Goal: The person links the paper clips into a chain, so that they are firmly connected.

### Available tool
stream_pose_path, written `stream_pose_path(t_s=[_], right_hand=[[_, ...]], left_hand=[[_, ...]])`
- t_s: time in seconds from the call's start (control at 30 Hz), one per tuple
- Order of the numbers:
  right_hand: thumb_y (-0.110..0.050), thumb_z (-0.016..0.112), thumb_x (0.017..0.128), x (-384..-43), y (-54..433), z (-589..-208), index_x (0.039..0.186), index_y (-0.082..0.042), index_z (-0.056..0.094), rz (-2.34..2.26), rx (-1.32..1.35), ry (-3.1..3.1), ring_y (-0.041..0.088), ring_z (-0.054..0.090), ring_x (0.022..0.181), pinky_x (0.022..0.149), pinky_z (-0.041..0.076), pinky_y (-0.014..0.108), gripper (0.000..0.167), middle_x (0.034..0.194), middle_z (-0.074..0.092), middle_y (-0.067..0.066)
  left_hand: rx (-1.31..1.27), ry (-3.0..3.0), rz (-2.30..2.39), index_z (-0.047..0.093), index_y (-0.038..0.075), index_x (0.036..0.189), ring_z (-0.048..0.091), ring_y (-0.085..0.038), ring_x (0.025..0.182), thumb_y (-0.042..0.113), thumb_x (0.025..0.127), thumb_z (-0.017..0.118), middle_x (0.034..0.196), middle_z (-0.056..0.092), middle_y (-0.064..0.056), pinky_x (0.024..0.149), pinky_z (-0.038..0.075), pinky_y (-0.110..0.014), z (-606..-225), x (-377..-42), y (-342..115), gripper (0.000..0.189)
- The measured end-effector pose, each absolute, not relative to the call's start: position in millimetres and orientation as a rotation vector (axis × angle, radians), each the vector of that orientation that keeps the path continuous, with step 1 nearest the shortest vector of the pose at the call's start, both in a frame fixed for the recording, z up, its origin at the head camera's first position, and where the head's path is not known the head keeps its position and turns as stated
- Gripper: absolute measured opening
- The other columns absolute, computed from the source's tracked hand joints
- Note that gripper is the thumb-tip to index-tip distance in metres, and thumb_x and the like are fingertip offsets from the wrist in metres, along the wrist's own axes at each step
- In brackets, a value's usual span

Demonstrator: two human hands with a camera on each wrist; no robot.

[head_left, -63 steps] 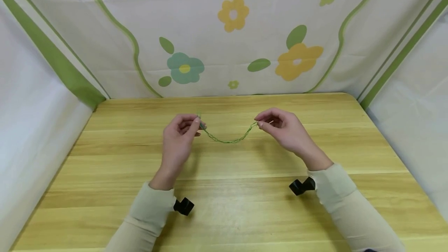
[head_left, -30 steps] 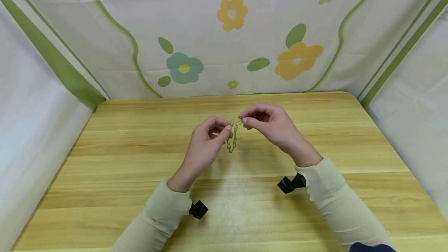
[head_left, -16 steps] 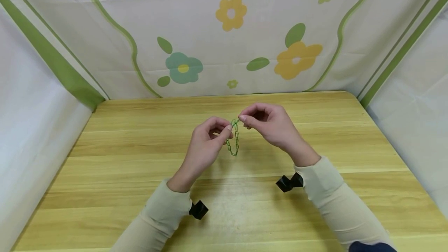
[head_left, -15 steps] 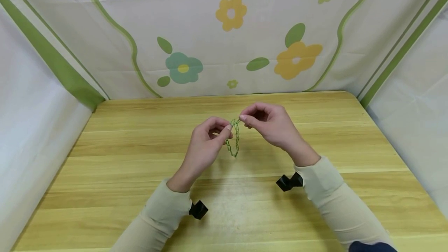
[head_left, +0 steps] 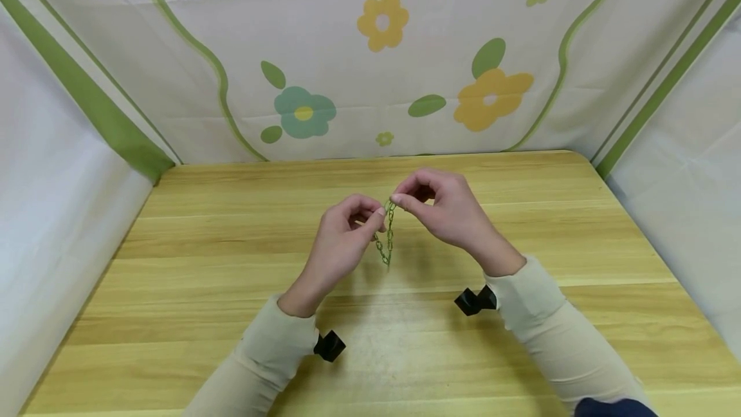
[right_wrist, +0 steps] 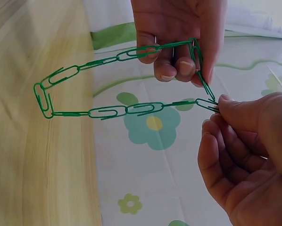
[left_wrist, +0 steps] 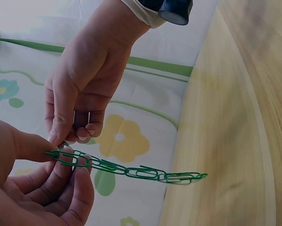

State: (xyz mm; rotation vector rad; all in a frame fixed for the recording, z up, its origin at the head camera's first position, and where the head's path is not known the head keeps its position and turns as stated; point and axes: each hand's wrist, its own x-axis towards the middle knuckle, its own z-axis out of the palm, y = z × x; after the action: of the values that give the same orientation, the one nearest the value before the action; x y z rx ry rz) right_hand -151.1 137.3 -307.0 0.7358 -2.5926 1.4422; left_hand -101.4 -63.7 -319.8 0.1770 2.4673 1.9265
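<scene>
A chain of green paper clips (head_left: 390, 237) hangs between the two hands above the table, sagging in a narrow loop. My left hand (head_left: 341, 237) pinches a paper clip near one end between thumb and fingers. The right hand (head_left: 442, 211), slightly higher, pinches the paper clip at the other end. In the right wrist view the paper-clip chain (right_wrist: 127, 109) runs from one hand round to the other, its two ends meeting near the right fingertips. The left wrist view has the chain (left_wrist: 141, 173) stretching out below both hands, partly hidden by the fingers.
A wood-grain table (head_left: 173, 314) lies under the hands. Behind it hangs a white curtain (head_left: 347, 63) printed with flowers, and white cloth walls stand on both sides. Each wrist carries a small black camera (head_left: 330, 346).
The hands have come together from well apart, turning the shallow curve of the chain into a narrow loop. Most recently the right fingertips have shifted slightly left, closer to the left hand.
</scene>
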Motion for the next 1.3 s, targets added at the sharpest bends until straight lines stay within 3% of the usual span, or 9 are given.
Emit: stream_pose_path(t_s=[0.33, 0.57, 0.8, 1.13, 1.3], right_hand=[[-0.017, 0.078, 0.101, -149.6, 138.0, -304.8, 0.099, -0.012, 0.079, 1.385, 0.756, -2.591, 0.017, 0.066, 0.078, 0.071, 0.052, 0.027, 0.005, 0.090, 0.076, 0.000], [-0.013, 0.080, 0.099, -150.0, 136.3, -307.8, 0.095, -0.012, 0.078, 1.324, 0.838, -2.576, 0.013, 0.067, 0.078, 0.074, 0.056, 0.030, 0.004, 0.089, 0.075, 0.000], [-0.013, 0.083, 0.096, -148.8, 135.0, -307.5, 0.092, -0.013, 0.080, 1.252, 0.853, -2.608, 0.012, 0.067, 0.077, 0.073, 0.057, 0.029, 0.005, 0.087, 0.077, -0.002], [-0.028, 0.079, 0.101, -149.9, 145.0, -315.3, 0.104, -0.023, 0.083, 1.425, 0.753, -2.705, 0.015, 0.069, 0.085, 0.079, 0.059, 0.034, 0.007, 0.098, 0.078, -0.007], [-0.022, 0.081, 0.099, -148.2, 147.2, -323.4, 0.111, -0.021, 0.082, 1.531, 0.816, -2.737, 0.016, 0.070, 0.094, 0.082, 0.059, 0.037, 0.013, 0.104, 0.077, -0.004]], left_hand=[[0.181, 2.507, 1.886, 0.074, 0.007, 0.107, 0.062, -0.021, 0.083, 0.017, 0.108, 0.066, 0.092, 0.072, -0.007, 0.073, 0.050, -0.025, -319.9, -100.5, -64.2, 0.012], [0.202, 2.499, 1.880, 0.074, 0.003, 0.108, 0.064, -0.022, 0.085, 0.014, 0.107, 0.067, 0.092, 0.071, -0.008, 0.076, 0.052, -0.025, -321.3, -101.7, -62.4, 0.013], [0.227, 2.482, 1.857, 0.074, 0.004, 0.106, 0.061, -0.020, 0.082, 0.013, 0.107, 0.066, 0.091, 0.071, -0.010, 0.071, 0.050, -0.024, -322.6, -101.0, -62.9, 0.012], [0.203, 2.385, 1.931, 0.073, 0.003, 0.108, 0.063, -0.026, 0.085, 0.014, 0.108, 0.066, 0.091, 0.072, -0.010, 0.075, 0.053, -0.026, -324.3, -102.3, -67.8, 0.013], [0.175, 2.336, 1.960, 0.073, 0.002, 0.110, 0.063, -0.022, 0.084, 0.013, 0.108, 0.065, 0.091, 0.071, -0.010, 0.075, 0.053, -0.025, -325.5, -103.2, -69.9, 0.014]])
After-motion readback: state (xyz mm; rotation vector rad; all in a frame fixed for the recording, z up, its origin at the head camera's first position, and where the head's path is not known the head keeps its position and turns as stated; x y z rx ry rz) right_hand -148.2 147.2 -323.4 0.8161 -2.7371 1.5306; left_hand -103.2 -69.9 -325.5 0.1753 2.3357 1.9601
